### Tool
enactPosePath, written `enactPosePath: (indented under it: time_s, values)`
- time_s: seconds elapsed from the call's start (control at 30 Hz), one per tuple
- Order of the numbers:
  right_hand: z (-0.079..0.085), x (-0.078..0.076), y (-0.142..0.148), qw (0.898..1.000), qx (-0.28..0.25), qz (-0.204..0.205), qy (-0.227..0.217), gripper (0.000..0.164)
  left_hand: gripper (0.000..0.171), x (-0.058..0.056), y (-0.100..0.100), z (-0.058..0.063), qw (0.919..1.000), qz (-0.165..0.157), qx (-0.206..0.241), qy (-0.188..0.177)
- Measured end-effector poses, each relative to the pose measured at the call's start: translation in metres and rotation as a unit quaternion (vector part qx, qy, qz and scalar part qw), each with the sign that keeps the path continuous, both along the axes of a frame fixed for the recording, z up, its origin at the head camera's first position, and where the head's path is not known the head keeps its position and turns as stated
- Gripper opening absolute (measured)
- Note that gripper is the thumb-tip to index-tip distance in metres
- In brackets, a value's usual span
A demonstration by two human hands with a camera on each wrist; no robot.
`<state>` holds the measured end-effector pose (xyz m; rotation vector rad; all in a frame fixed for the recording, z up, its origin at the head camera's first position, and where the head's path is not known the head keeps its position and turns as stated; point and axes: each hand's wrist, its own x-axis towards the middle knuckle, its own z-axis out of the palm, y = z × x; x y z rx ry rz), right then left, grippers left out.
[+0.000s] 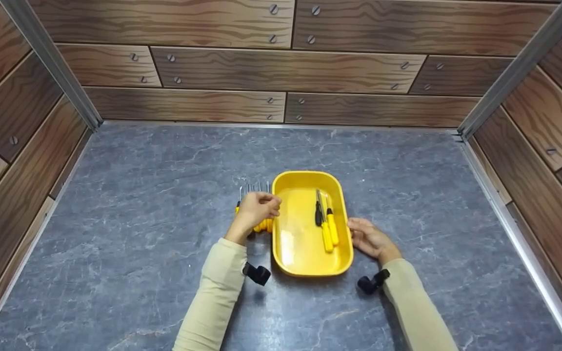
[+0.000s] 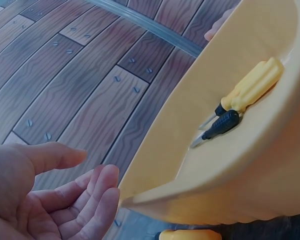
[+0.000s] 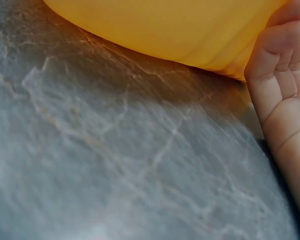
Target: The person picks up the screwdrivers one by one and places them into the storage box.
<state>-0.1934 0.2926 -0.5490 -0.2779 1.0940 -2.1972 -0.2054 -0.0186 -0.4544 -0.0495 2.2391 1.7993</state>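
Observation:
A yellow tray (image 1: 294, 246) stands on the grey surface with both hands at its sides. Inside, toward its right wall, lie a small black-handled screwdriver (image 1: 318, 216) and two yellow-handled screwdrivers (image 1: 332, 230). My left hand (image 1: 259, 209) hovers by the left rim; the left wrist view shows its thumb and fingers apart with nothing between them. On the other side, my right hand (image 1: 370, 238) has its fingertips at the tray's right wall, fingers loosely bent. Several more screwdrivers (image 1: 262, 226) with yellow handles lie left of the tray, partly hidden beneath the left hand.
Wood-patterned panels (image 1: 281, 68) wall in the back and both sides. Metal strips (image 1: 520, 229) edge the marbled grey table (image 1: 154, 204). Each sleeved wrist carries a small black camera (image 1: 260, 275).

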Motion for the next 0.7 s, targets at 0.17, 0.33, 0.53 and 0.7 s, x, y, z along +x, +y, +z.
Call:
enactPosePath:
  time_s: [0.17, 0.33, 0.53, 0.7]
  values:
    - [0.000, 0.001, 0.000, 1.000, -0.004, 0.000, -0.002, 0.046, 0.023, -0.001, -0.003, -0.002, 0.9999, 0.010, 0.008, -0.002]
    - [0.001, 0.001, -0.001, 1.000, 0.004, -0.002, -0.001, 0.045, 0.022, -0.001, -0.011, -0.007, 0.9995, 0.031, 0.010, -0.005]
    - [0.002, 0.001, 0.000, 1.000, 0.011, -0.006, -0.007, 0.045, 0.022, -0.001, -0.021, -0.013, 0.9988, 0.048, 0.005, -0.012]
    - [0.002, 0.001, 0.000, 1.000, 0.008, -0.007, -0.010, 0.044, 0.022, -0.002, -0.029, -0.020, 0.9984, 0.053, 0.005, -0.018]
